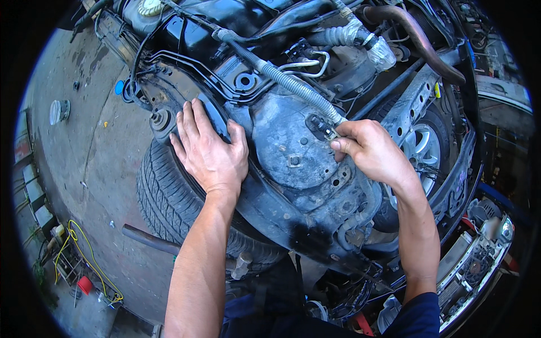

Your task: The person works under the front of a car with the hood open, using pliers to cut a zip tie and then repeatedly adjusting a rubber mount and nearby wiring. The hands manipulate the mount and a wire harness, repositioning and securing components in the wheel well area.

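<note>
My left hand (211, 149) lies flat with its fingers stretched out on the dark metal edge of a car body, just above a black tyre (163, 191). To its right is a rounded, dusty metal housing (282, 141) with bolts and holes. My right hand (375, 149) is at the upper right side of this housing. Its thumb and index finger pinch the end of a small black electrical connector (320, 125); the fingertips partly hide it. A grey corrugated conduit (282, 81) runs down from the upper left to just above that hand.
A rust-brown hose (420, 39) and a plastic-wrapped hose end (382, 54) lie at the upper right. Another wheel (421, 146) shows behind my right wrist. A tin can (58, 112) and a yellow cable (84, 253) are on the concrete floor at left. A car front-end part (473, 270) stands at lower right.
</note>
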The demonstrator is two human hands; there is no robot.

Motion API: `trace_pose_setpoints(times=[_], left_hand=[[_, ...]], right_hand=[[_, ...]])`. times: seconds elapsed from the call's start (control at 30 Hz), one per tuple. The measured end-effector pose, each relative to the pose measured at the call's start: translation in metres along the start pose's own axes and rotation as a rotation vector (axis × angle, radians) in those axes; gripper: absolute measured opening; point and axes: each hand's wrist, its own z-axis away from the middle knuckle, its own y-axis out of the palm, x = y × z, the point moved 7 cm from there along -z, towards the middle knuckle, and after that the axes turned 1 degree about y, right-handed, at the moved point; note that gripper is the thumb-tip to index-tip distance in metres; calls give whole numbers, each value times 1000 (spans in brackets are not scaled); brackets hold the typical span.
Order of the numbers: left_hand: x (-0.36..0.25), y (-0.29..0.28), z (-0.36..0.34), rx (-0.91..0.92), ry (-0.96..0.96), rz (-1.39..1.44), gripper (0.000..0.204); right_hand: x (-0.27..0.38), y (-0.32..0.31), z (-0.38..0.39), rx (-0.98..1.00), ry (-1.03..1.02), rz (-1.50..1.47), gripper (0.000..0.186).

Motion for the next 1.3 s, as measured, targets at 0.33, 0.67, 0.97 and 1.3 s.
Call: trace_pose_setpoints(times=[0.33, 0.67, 0.97, 1.3], left_hand=[[0, -1, -1, 1, -15, 48, 78], [0, -1, -1, 13, -18, 51, 79], [-1, -2, -1, 5, -17, 58, 79], [0, -1, 0, 15, -24, 37, 77]], right_hand=[[-3, -2, -7, 85, 53, -86, 24], [-14, 2, -11, 144, 143, -259, 20], [-16, 2, -8, 136, 154, -369, 20], [-1, 4, 8, -168, -114, -4, 16]])
